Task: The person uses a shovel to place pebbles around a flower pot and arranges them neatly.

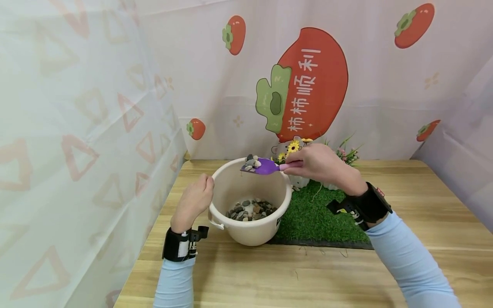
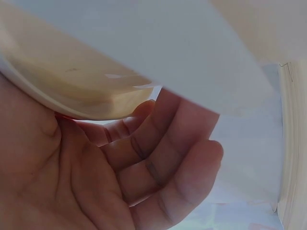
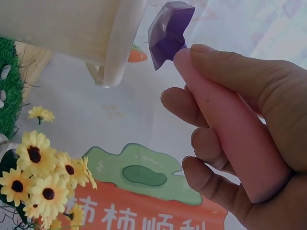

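Note:
A cream bucket [image 1: 254, 233] stands on the table with several pebbles [image 1: 250, 210] spread over its bottom. At its left rim, my left hand [image 1: 194, 199] grips the edge with curled fingers; the left wrist view shows the bucket's wall [image 2: 96, 91] against that palm. My right hand [image 1: 323, 167] holds a small shovel by its pink handle [image 3: 230, 120]. The shovel's purple blade [image 1: 266, 166] is over the bucket's opening, near the far rim, and carries a little heap of pebbles [image 1: 251, 163].
Right of the bucket lies a green artificial turf mat [image 1: 323, 222]. Yellow flowers [image 1: 293, 146] and a pink-flowered plant [image 1: 348, 154] stand at its back, partly behind my right hand. The wooden table [image 1: 269, 273] meets a printed curtain [image 1: 208, 77] behind and at the left.

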Available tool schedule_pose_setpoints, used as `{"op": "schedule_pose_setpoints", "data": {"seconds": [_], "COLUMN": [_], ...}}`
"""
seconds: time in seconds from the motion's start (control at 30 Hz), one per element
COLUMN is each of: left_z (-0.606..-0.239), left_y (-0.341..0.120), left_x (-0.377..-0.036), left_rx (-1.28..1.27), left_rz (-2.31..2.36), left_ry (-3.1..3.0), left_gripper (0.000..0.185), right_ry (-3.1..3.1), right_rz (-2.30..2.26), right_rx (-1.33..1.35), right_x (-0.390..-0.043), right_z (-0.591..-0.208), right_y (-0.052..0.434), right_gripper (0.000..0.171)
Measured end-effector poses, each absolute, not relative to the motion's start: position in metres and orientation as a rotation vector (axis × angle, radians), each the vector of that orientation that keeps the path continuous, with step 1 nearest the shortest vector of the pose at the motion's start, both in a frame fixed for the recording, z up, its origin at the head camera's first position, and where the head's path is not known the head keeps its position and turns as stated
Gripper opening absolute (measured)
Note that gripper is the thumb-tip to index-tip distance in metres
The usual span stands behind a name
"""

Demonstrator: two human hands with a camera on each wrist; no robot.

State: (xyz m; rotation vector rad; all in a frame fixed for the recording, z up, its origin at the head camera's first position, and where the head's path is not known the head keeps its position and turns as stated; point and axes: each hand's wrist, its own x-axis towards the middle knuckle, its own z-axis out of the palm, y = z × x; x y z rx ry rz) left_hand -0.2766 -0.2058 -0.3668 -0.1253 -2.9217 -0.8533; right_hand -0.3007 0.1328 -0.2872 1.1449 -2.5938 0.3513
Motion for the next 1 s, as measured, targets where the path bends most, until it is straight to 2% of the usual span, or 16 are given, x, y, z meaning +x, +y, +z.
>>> {"op": "schedule_pose_setpoints", "data": {"seconds": [1.0], "left_z": [-0.367], "left_y": [-0.206], "left_x": [-0.277], "left_rx": [-0.123], "left_rz": [-0.851], "left_ry": [-2.926], "left_gripper": [0.045], "right_ry": [-2.642], "right_rz": [0.372], "right_rx": [0.938], "right_x": [-0.291], "right_z": [-0.3], "right_y": [0.178], "right_gripper": [0.011]}}
